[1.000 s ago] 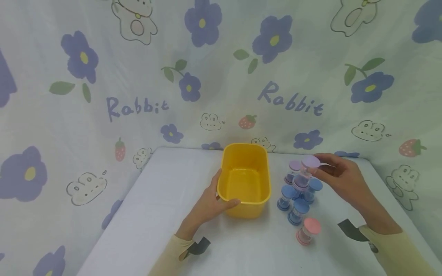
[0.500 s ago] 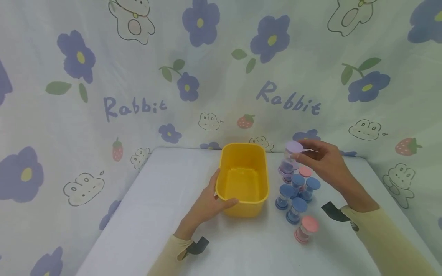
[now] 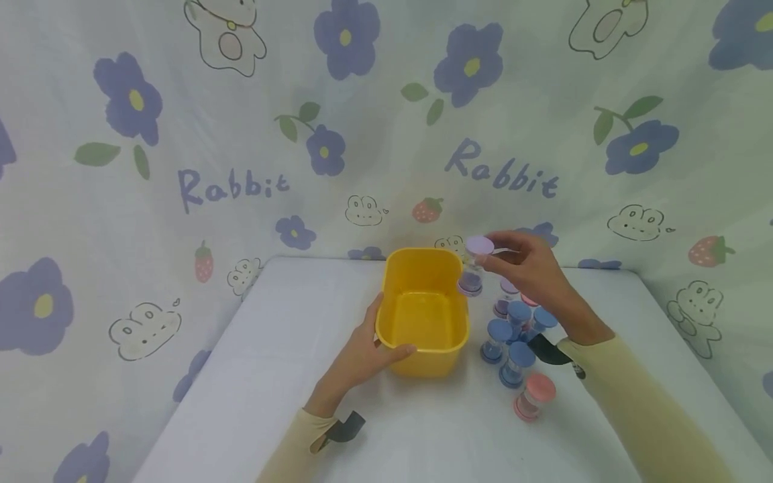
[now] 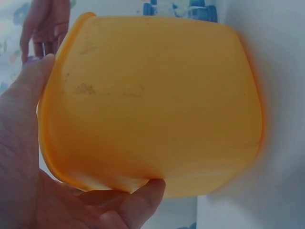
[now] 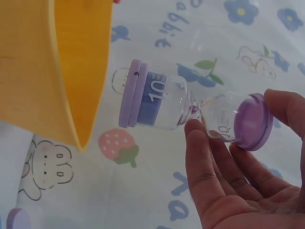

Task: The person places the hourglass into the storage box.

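Observation:
My right hand (image 3: 528,268) pinches a purple-capped hourglass (image 3: 472,276) by its upper end, up in the air beside the right rim of a yellow plastic bin (image 3: 423,365). The right wrist view shows purple sand and the number 10 on the glass of this hourglass (image 5: 162,100). My left hand (image 3: 365,352) grips the bin at its near left corner, thumb over the rim and fingers along the outer side. In the head view no object shows on the bin's floor.
Right of the bin stand several blue hourglasses (image 3: 516,365), another purple hourglass (image 3: 504,300) and a pink hourglass (image 3: 534,397) nearest me. A further pink hourglass (image 3: 530,300) is partly hidden by my right arm. A patterned curtain (image 3: 386,134) hangs behind the white table (image 3: 290,322).
My right hand has carried the purple hourglass up and leftward from above the cluster to the bin's right rim. The left hand keeps its grip on the bin.

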The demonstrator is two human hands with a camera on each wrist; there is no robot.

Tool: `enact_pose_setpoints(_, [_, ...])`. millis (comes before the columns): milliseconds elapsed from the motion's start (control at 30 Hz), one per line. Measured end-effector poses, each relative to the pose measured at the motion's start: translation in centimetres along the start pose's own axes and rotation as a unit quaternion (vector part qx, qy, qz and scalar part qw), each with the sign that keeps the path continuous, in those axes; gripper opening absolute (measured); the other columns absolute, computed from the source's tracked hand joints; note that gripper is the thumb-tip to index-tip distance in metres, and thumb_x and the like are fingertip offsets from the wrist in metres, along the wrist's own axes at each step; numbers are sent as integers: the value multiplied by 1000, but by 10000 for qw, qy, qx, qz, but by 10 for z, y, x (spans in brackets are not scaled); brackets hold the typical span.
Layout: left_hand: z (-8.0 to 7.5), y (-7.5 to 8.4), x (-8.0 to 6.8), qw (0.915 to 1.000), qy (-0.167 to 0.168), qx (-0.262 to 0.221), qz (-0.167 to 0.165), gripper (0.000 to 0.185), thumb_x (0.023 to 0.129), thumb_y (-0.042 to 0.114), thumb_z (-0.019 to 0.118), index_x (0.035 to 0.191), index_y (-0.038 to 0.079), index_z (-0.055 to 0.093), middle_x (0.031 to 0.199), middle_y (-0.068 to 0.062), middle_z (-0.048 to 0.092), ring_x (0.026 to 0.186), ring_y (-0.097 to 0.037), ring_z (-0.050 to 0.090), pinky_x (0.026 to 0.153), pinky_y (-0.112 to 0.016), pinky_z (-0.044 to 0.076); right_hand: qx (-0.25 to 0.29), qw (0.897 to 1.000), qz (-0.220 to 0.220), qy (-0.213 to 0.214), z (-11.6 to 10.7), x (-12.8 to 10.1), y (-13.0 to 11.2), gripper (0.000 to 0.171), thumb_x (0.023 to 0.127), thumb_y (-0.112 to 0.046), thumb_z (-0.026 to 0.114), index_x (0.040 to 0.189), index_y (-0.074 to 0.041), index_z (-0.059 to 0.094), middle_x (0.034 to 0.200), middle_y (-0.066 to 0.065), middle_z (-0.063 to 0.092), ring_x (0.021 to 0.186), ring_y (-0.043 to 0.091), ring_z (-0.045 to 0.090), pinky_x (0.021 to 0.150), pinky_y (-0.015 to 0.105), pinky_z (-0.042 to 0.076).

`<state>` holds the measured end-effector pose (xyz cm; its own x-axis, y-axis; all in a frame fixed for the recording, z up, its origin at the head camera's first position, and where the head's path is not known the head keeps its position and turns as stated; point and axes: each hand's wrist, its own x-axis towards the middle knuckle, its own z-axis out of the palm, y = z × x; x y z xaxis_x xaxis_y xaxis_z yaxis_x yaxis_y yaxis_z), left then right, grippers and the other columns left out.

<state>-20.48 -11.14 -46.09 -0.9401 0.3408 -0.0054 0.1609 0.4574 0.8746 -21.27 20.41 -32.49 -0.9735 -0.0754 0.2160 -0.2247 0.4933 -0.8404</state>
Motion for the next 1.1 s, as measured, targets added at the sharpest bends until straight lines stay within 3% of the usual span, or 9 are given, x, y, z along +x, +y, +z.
enact_pose_setpoints(133, [0, -2, 1, 10000, -16, 8, 55, 117, 83, 55, 81, 167, 26, 5, 170, -3, 33, 151, -30, 42, 122, -58, 40, 62, 9999, -129, 20, 11, 10, 0, 48, 93, -31, 78, 136, -17, 64, 138, 6, 66, 124, 28, 69, 103, 42, 57])
enact_pose_setpoints(367, [-1, 1, -1, 10000, -6, 5, -52, 117, 82, 57, 82, 167, 30, 6, 170, 0, 33, 151, -24, 43, 123, -55, 40, -24, 10000, -32, -47, 26, 26, 1, 52, 92, -40, 78, 136, -17, 64, 141, 6, 65, 125, 30, 68, 106, 45, 57])
enact_pose_setpoints(600, [-2, 0, -1, 9999, -32, -80, -67, 117, 80, 60, 82, 166, 35, 7, 167, 8, 36, 148, -19, 45, 123, -53, 40, 46, 9999, -9, -154, 42, 41, 3, 52, 92, -38, 78, 136, -15, 64, 140, 8, 65, 123, 29, 68, 107, 45, 57])
enact_pose_setpoints(900, [-1, 0, -2, 10000, -73, -50, -37, 117, 80, 62, 81, 166, 33, 6, 167, 7, 37, 148, -19, 46, 122, -54, 41, 203, 9992, 47, -344, 62, 55, 10, 54, 93, -37, 77, 138, -13, 61, 139, 9, 64, 117, 31, 70, 104, 45, 59])
enact_pose_setpoints(1100, [-4, 0, -3, 9997, -133, -150, 136, 113, 84, 54, 81, 166, 33, 6, 166, 1, 40, 148, -27, 47, 123, -56, 40, 251, 9989, 108, -373, 76, 63, 10, 58, 93, -38, 76, 142, -14, 59, 142, 10, 63, 119, 32, 68, 106, 47, 58])
